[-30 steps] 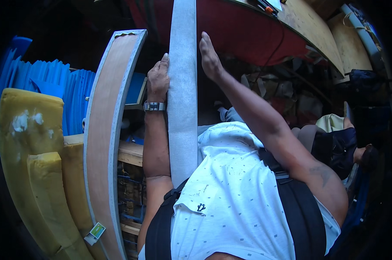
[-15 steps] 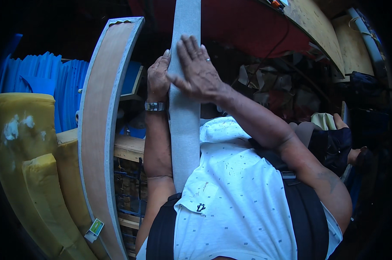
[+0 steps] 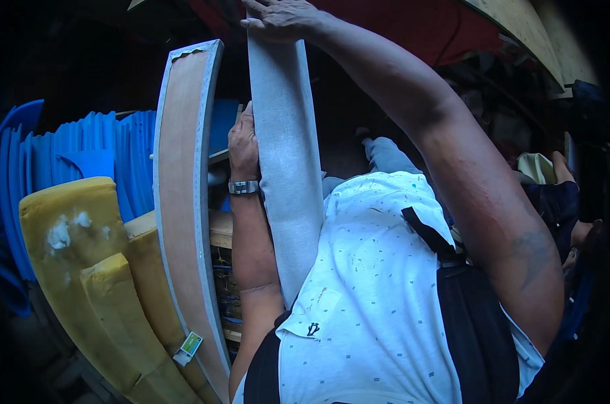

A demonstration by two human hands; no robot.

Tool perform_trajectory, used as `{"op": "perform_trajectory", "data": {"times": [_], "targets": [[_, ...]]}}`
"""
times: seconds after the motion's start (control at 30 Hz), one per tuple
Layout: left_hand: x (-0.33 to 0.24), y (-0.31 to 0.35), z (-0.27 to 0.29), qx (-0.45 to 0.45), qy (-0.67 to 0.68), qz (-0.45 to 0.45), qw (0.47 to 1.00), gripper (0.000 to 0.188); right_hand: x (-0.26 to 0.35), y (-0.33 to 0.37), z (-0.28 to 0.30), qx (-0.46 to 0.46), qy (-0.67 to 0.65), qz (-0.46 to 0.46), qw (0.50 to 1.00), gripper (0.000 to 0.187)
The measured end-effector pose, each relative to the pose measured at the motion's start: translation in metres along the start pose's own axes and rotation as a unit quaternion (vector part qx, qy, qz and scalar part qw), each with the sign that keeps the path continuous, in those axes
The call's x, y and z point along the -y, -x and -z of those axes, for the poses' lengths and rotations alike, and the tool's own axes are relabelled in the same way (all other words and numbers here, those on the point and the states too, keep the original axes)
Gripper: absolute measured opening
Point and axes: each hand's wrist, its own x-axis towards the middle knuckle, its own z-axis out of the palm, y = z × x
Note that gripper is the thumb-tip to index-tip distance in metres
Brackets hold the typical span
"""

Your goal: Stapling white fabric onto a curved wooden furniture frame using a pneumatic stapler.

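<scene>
A long, narrow board covered in grey fabric [image 3: 286,135] stretches away from my body, its near end against my shirt. My left hand [image 3: 243,143], below a metal wristwatch, grips the board's left edge; its fingers are partly hidden by the board. Over the far end lies my right hand [image 3: 278,19], palm down with the fingers stretched out across the fabric. To the left leans a similar curved panel [image 3: 182,141], showing a bare wooden face with grey fabric folded round its rim.
Yellow foam pieces [image 3: 69,262] stand at the left, with blue foam sheets [image 3: 89,148] behind. A small green-and-white box [image 3: 188,348] rests by the curved panel. Another person's bare foot [image 3: 584,232] shows at the right. A wooden tabletop [image 3: 520,34] is at the far right.
My right hand has slid away from me along the fabric to the board's far end. My left hand stays at the left edge, lower in the view. The view has shifted slightly.
</scene>
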Motion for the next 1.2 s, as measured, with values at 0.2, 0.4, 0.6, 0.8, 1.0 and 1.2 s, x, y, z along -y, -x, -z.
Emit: {"op": "perform_trajectory", "data": {"times": [0.2, 0.4, 0.6, 0.8, 1.0, 1.2], "targets": [[-0.006, -0.038, -0.003, 0.022, 0.013, -0.034, 0.999, 0.043, 0.029, 0.084, -0.029, 0.046, 0.074, 0.088, 0.992, 0.078], [-0.039, -0.051, 0.011, 0.105, -0.031, 0.033, 0.993, 0.043, -0.006, 0.191, -0.005, 0.102, -0.115, 0.291, 0.944, 0.072], [-0.076, -0.129, -0.006, 0.161, -0.110, 0.133, 0.972, 0.043, -0.238, -0.017, 0.004, -0.114, -0.017, 0.239, 0.964, 0.045], [-0.085, -0.221, -0.004, 0.222, -0.126, 0.225, 0.940, 0.044, -0.486, -0.167, 0.123, -0.085, -0.038, -0.093, 0.991, 0.051], [-0.030, -0.368, -0.192, 0.211, -0.071, 0.264, 0.939, 0.044, -0.808, -0.178, 0.143, -0.274, 0.083, -0.143, 0.948, 0.077], [-0.103, -0.325, -0.300, 0.130, -0.124, 0.377, 0.909, 0.043, -0.862, -0.199, 0.223, -0.007, 0.082, -0.315, 0.946, 0.089]]}}
